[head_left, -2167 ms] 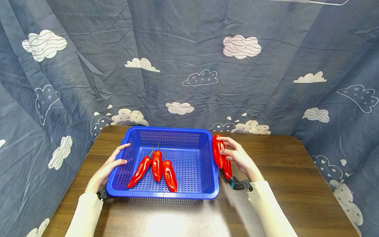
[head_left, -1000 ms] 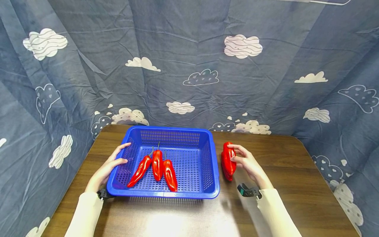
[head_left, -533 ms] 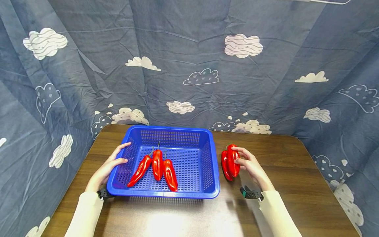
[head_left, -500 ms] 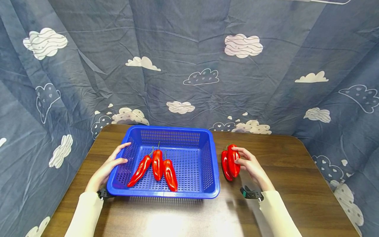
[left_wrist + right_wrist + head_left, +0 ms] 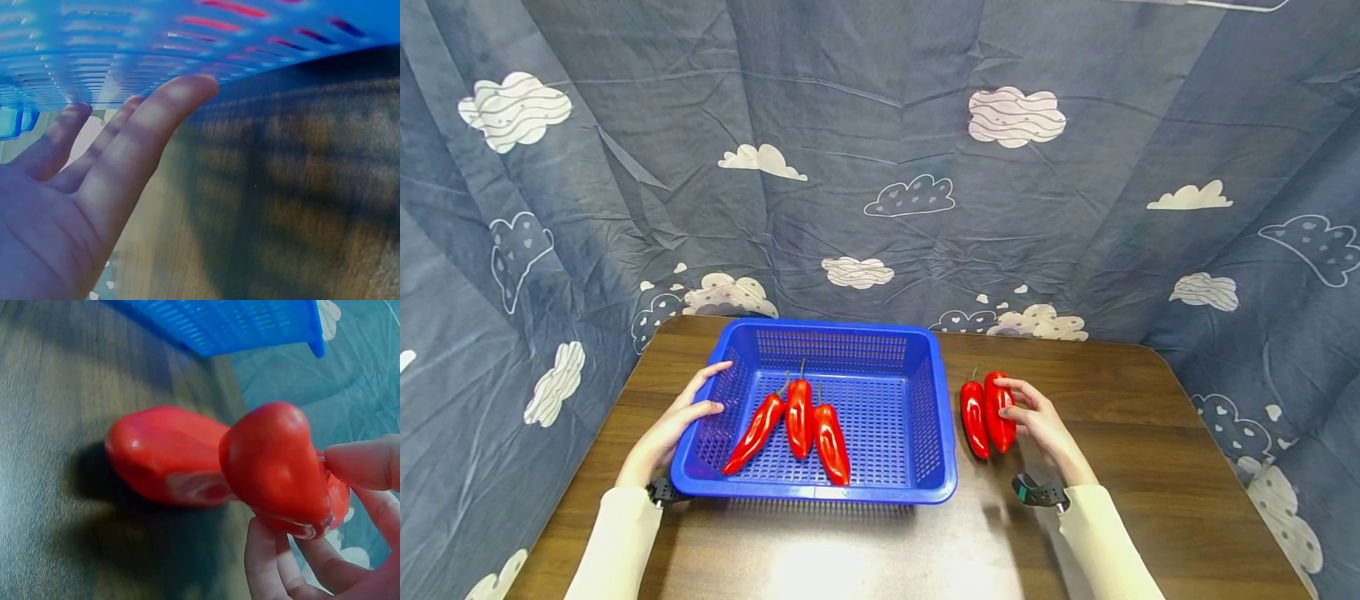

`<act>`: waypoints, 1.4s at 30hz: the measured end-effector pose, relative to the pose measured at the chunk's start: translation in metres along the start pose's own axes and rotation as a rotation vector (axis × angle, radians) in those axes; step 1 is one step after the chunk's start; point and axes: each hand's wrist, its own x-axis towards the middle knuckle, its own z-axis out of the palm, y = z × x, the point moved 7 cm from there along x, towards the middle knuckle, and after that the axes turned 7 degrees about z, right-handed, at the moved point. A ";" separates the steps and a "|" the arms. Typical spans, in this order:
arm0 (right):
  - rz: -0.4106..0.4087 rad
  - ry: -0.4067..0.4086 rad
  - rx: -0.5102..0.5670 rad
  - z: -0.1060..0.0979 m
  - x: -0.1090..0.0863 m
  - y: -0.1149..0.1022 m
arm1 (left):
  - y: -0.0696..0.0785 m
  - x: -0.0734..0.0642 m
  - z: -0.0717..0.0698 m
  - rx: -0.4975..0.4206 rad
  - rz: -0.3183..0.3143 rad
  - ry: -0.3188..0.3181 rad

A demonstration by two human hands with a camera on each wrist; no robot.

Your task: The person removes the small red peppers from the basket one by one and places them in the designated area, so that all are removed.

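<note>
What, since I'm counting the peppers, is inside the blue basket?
Inside the blue basket are three red peppers, lying close together on its perforated floor. The floor directly beneath them is covered, so whatever might be under them can't be seen.

Beyond the left hand point(image 5: 677, 421) and the right hand point(image 5: 1033, 417) hangs a slate-blue cloth point(image 5: 850, 125), creased and loosely folded; it also hangs on the outer side of each hand. Printed clouds point(image 5: 1017, 117) are scattered over it: wavy-lined, plain white, dotted, and some outlined around small hearts. Beneath both hands lies a brown wood-grain bench point(image 5: 1097, 400), one rounded corner ahead and outward of the right hand. Between the hands, toward the person, a white glare point(image 5: 820, 567) washes out the surface. High beyond the right hand shows a pale-edged shape point(image 5: 1232, 6), too cropped to identify.
</note>
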 end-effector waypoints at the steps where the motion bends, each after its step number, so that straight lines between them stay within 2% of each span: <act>1: 0.004 0.007 -0.003 -0.001 0.001 0.001 | 0.000 0.000 0.000 0.000 0.000 -0.001; 8: -0.003 0.023 0.011 -0.005 0.002 0.007 | 0.000 0.000 0.000 -0.006 -0.001 -0.002; 21: 0.047 0.054 0.006 -0.011 0.011 0.029 | -0.001 -0.001 0.001 -0.013 -0.008 -0.002; 42: 0.008 0.056 -0.051 -0.006 0.018 0.029 | -0.001 0.001 0.000 -0.005 -0.004 -0.004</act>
